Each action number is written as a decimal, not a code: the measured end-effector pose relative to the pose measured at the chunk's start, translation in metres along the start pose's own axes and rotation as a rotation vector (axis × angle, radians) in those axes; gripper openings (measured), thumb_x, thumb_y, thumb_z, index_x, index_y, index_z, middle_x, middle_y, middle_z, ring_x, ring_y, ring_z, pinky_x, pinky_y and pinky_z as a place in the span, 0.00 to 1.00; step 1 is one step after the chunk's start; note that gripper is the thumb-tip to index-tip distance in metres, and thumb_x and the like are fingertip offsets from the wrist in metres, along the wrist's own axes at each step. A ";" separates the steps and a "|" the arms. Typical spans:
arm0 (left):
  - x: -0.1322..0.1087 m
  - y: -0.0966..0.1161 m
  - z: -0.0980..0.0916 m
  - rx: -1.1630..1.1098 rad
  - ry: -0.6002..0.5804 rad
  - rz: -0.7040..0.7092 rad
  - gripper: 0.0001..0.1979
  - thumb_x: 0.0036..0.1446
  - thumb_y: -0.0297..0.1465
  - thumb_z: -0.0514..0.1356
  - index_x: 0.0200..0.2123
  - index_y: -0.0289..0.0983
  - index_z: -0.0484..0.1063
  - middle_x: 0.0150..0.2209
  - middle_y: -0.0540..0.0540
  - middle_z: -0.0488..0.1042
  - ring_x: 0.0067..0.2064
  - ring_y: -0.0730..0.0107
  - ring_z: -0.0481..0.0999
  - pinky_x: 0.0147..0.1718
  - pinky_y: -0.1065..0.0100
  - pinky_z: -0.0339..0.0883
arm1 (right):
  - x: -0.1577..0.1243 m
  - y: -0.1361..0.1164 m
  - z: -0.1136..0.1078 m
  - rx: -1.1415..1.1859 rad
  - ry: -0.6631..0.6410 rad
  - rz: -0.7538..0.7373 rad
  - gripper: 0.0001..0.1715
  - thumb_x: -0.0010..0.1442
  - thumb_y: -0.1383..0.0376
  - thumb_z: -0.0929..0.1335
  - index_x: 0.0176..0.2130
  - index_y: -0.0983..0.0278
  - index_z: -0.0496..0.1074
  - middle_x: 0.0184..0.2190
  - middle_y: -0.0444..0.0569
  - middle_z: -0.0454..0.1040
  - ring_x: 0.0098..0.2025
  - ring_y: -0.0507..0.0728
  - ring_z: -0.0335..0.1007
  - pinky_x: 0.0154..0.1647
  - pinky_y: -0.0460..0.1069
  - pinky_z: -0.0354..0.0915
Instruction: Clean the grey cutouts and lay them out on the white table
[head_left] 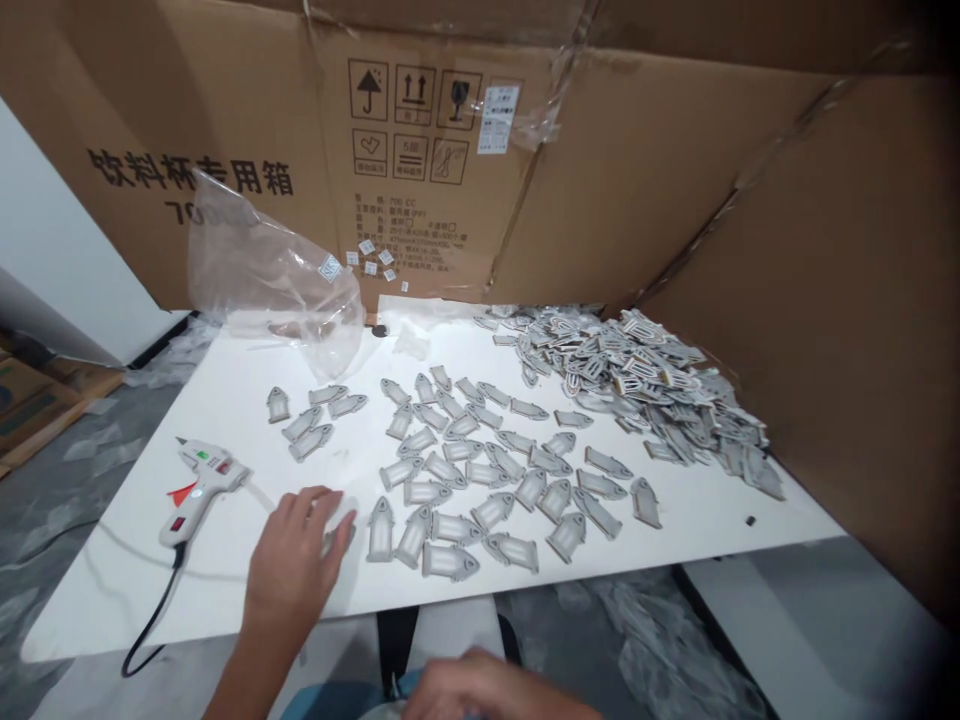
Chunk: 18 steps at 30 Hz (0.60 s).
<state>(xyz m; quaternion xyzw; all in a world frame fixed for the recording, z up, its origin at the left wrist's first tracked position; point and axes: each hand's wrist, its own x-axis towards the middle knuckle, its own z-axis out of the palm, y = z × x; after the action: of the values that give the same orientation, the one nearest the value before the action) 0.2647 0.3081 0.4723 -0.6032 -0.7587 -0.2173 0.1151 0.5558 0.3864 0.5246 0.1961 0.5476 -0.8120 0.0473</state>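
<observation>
A: Where is the grey piece (330, 538) by the left hand (301, 545)?
B: At the near left of the desk (600, 545), mostly hidden by thumb and bent fingers; I can't tell whether they grip it.
A: And the right hand (472, 690)?
B: Beyond the near edge, fingers curled; what it holds, if anything, I can't tell.
A: Any room to move?
B: A white gap separates the left hand from 5 grey pieces (310, 442) farther off. Just right, spread pieces (465, 450) lie close, some touching; a narrow white strip divides them from the near edge.
A: Farther left?
B: A glue gun (202, 490), its black cord (150, 622) looping past the near edge.
A: The far side?
B: A heap of pieces (652, 375) at far right, a clear bag (277, 280) at far left, cardboard (637, 160) rising behind and right.
A: The floor (660, 640)?
B: Grey, strewn with crumpled film.
</observation>
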 end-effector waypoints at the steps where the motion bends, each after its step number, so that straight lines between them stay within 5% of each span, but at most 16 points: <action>1: 0.005 -0.006 0.002 0.033 -0.032 -0.074 0.14 0.74 0.38 0.59 0.52 0.35 0.77 0.49 0.36 0.81 0.48 0.49 0.77 0.49 0.53 0.70 | -0.007 -0.016 -0.015 -0.024 0.018 -0.047 0.29 0.65 0.42 0.75 0.55 0.58 0.85 0.49 0.58 0.85 0.46 0.64 0.82 0.50 0.57 0.73; 3: 0.013 -0.014 0.004 0.066 -0.154 -0.191 0.16 0.72 0.41 0.59 0.51 0.36 0.77 0.47 0.37 0.80 0.48 0.47 0.77 0.46 0.53 0.70 | -0.012 -0.042 -0.054 -0.080 0.216 -0.158 0.28 0.68 0.43 0.73 0.54 0.60 0.83 0.46 0.58 0.85 0.37 0.60 0.80 0.43 0.56 0.74; 7: 0.028 -0.017 0.000 -0.050 -0.358 -0.388 0.11 0.70 0.40 0.58 0.48 0.42 0.77 0.45 0.43 0.80 0.47 0.51 0.79 0.38 0.60 0.66 | -0.001 -0.070 -0.161 -0.516 1.148 -0.244 0.26 0.66 0.44 0.71 0.49 0.61 0.82 0.46 0.56 0.84 0.45 0.62 0.79 0.50 0.55 0.74; 8: 0.032 -0.017 -0.001 -0.085 -0.391 -0.430 0.10 0.70 0.39 0.58 0.46 0.43 0.76 0.43 0.44 0.80 0.46 0.52 0.79 0.37 0.61 0.64 | 0.004 -0.075 -0.189 -0.563 1.272 -0.214 0.26 0.64 0.44 0.72 0.48 0.62 0.81 0.47 0.58 0.83 0.48 0.64 0.78 0.51 0.56 0.73; 13: 0.050 -0.016 0.000 -0.217 -0.467 -0.542 0.09 0.70 0.40 0.57 0.38 0.44 0.74 0.37 0.48 0.79 0.41 0.57 0.77 0.35 0.64 0.60 | 0.035 -0.101 -0.297 -0.705 1.474 -0.058 0.20 0.59 0.53 0.74 0.44 0.64 0.78 0.48 0.60 0.82 0.47 0.63 0.77 0.54 0.55 0.69; 18: 0.060 -0.014 0.003 -0.203 -0.370 -0.559 0.11 0.72 0.38 0.55 0.38 0.44 0.75 0.38 0.48 0.81 0.39 0.57 0.78 0.35 0.64 0.59 | 0.074 -0.118 -0.336 -0.797 1.544 0.050 0.20 0.59 0.53 0.76 0.42 0.66 0.77 0.48 0.64 0.81 0.56 0.68 0.76 0.58 0.57 0.67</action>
<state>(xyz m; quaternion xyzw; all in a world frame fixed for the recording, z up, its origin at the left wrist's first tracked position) 0.2368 0.3591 0.4937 -0.4099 -0.8771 -0.2016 -0.1486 0.5432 0.7480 0.4915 0.6729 0.6657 -0.1983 -0.2544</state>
